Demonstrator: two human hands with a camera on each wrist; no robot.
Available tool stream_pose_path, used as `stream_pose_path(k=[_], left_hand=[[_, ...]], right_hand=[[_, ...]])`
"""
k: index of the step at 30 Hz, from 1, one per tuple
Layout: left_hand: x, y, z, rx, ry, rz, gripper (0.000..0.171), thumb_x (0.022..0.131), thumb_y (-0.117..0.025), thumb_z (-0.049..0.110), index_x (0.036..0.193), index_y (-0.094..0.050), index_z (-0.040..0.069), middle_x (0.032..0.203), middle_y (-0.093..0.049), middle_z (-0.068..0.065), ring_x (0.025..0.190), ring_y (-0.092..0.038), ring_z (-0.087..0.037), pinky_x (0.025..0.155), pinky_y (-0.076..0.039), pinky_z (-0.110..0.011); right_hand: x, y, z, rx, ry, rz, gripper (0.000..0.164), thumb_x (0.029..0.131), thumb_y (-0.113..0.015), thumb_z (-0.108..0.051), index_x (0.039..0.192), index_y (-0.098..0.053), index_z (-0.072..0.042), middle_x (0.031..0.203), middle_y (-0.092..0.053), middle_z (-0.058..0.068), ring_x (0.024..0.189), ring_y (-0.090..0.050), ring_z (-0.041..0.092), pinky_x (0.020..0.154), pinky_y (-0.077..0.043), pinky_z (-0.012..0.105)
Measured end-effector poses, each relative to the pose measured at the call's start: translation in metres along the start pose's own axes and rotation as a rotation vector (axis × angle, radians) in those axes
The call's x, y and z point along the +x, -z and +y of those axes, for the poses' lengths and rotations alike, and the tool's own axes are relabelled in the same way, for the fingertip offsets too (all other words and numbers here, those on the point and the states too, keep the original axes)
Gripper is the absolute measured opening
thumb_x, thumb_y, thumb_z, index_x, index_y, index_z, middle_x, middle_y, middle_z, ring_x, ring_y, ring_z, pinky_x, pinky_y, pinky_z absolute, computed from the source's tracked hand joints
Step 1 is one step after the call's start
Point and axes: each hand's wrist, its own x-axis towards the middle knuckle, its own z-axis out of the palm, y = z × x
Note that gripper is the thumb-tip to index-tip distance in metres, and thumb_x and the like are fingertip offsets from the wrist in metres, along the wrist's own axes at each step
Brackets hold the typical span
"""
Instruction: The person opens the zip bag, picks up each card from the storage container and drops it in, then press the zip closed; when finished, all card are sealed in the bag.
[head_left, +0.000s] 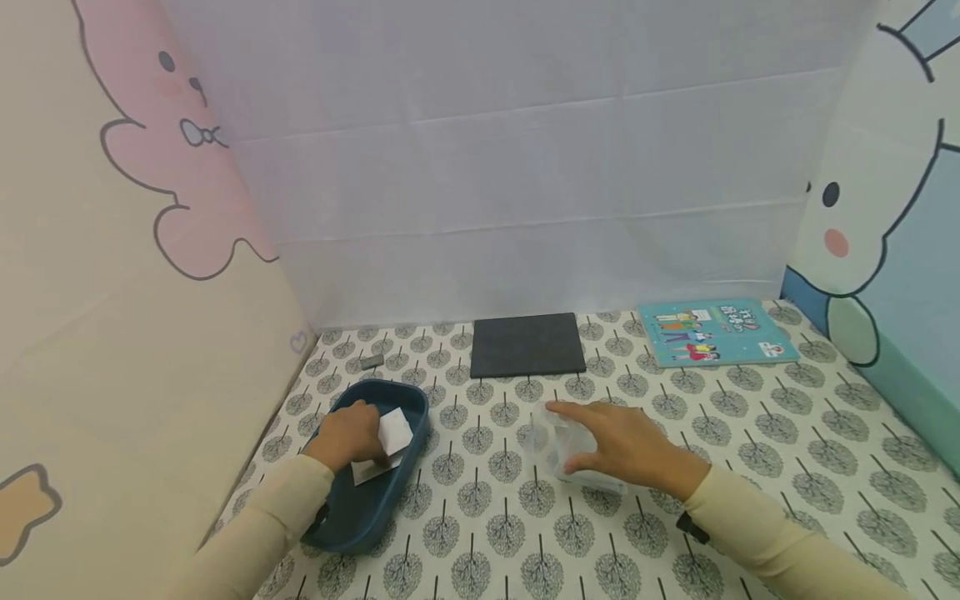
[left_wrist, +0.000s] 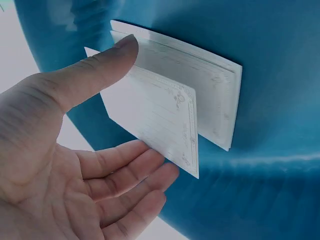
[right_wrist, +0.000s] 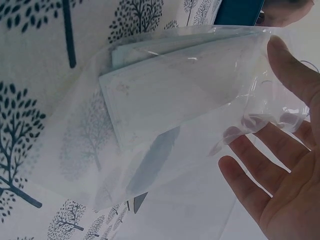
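Note:
Inside the dark blue oblong basin, my left hand pinches a white card with a printed ornamental border, its thumb at the upper edge and fingertips at the lower. Behind it lean more white cards against the blue surface. My right hand holds a clear plastic bag over the table, thumb apart from the fingers near one end. White cards show through the plastic in the right wrist view. Some fingertips appear behind or inside the film.
A black flat board lies at the back middle of the tree-patterned cloth. To its right is a turquoise book, and at the back left a small grey block. White cloth and cartoon-printed walls enclose the table.

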Motion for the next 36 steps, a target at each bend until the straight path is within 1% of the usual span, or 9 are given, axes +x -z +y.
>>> stream_pose_path(k=[4,9,15,20,23,25,29,31,36], left_hand=[[-0.002,0.006,0.0,-0.023,0.012,0.028,0.062,0.061,-0.096,0.034,0.1,-0.062,-0.002,0.088,-0.054,-0.011,0.072,-0.055,-0.026,0.064,-0.052,-0.048],[-0.003,0.017,0.0,-0.012,0.02,0.044,0.066,0.06,-0.096,0.035,0.103,-0.061,-0.002,0.089,-0.055,-0.011,0.073,-0.056,-0.025,0.063,-0.052,-0.047],[-0.003,0.027,-0.004,0.002,0.044,0.048,0.067,0.061,-0.094,0.037,0.105,-0.063,-0.002,0.089,-0.057,-0.009,0.074,-0.056,-0.025,0.068,-0.05,-0.052],[-0.005,0.038,-0.003,0.014,0.047,0.072,0.068,0.063,-0.094,0.04,0.106,-0.063,-0.003,0.091,-0.059,-0.011,0.072,-0.056,-0.026,0.062,-0.05,-0.048],[-0.009,0.047,0.006,0.019,0.034,0.104,0.07,0.063,-0.093,0.041,0.107,-0.063,-0.004,0.095,-0.059,-0.012,0.071,-0.057,-0.026,0.058,-0.05,-0.046],[-0.011,0.05,0.014,0.025,0.008,0.136,0.07,0.062,-0.093,0.041,0.108,-0.063,-0.003,0.096,-0.059,-0.013,0.07,-0.057,-0.025,0.057,-0.051,-0.044],[-0.015,0.052,0.031,0.034,-0.052,0.175,0.073,0.063,-0.093,0.042,0.112,-0.063,-0.002,0.098,-0.06,-0.013,0.07,-0.057,-0.024,0.057,-0.052,-0.043],[-0.016,0.049,0.039,0.022,-0.08,0.182,0.075,0.063,-0.093,0.043,0.116,-0.063,-0.001,0.1,-0.061,-0.012,0.075,-0.059,-0.024,0.06,-0.053,-0.043],[-0.018,0.043,0.059,-0.038,-0.135,0.173,0.079,0.065,-0.095,0.038,0.125,-0.061,-0.001,0.113,-0.061,-0.014,0.096,-0.059,-0.029,0.073,-0.054,-0.044]], right_hand=[[0.0,0.0,-0.001,0.001,-0.017,-0.011,0.084,0.074,-0.085,-0.047,0.146,-0.053,-0.019,0.117,-0.07,0.008,0.085,-0.066,0.016,0.061,-0.051,0.03],[0.0,0.001,0.0,-0.003,-0.012,0.002,0.084,0.073,-0.085,-0.047,0.146,-0.053,-0.019,0.118,-0.07,0.008,0.086,-0.067,0.018,0.06,-0.051,0.029],[0.0,-0.001,0.001,-0.001,-0.007,0.0,0.083,0.074,-0.084,-0.048,0.146,-0.053,-0.019,0.116,-0.071,0.008,0.081,-0.065,0.015,0.057,-0.048,0.026],[0.0,-0.001,0.001,-0.006,0.003,0.012,0.084,0.074,-0.084,-0.049,0.146,-0.054,-0.019,0.116,-0.071,0.008,0.082,-0.066,0.016,0.058,-0.049,0.027],[0.0,-0.001,0.001,-0.015,0.0,0.011,0.084,0.074,-0.084,-0.05,0.146,-0.053,-0.02,0.117,-0.071,0.008,0.086,-0.067,0.018,0.06,-0.051,0.029],[-0.001,0.0,0.001,-0.019,-0.002,0.009,0.084,0.074,-0.084,-0.05,0.146,-0.053,-0.02,0.117,-0.071,0.008,0.088,-0.068,0.02,0.062,-0.052,0.031],[-0.001,0.0,0.001,-0.019,-0.006,0.006,0.083,0.074,-0.084,-0.05,0.146,-0.053,-0.021,0.116,-0.071,0.008,0.088,-0.068,0.02,0.062,-0.053,0.032],[-0.001,-0.001,0.001,-0.016,-0.006,0.004,0.083,0.075,-0.084,-0.05,0.146,-0.053,-0.021,0.116,-0.071,0.008,0.087,-0.067,0.019,0.062,-0.052,0.032],[-0.001,-0.002,0.001,-0.017,0.011,0.01,0.084,0.075,-0.083,-0.05,0.147,-0.052,-0.02,0.116,-0.071,0.007,0.088,-0.068,0.019,0.061,-0.052,0.031]])
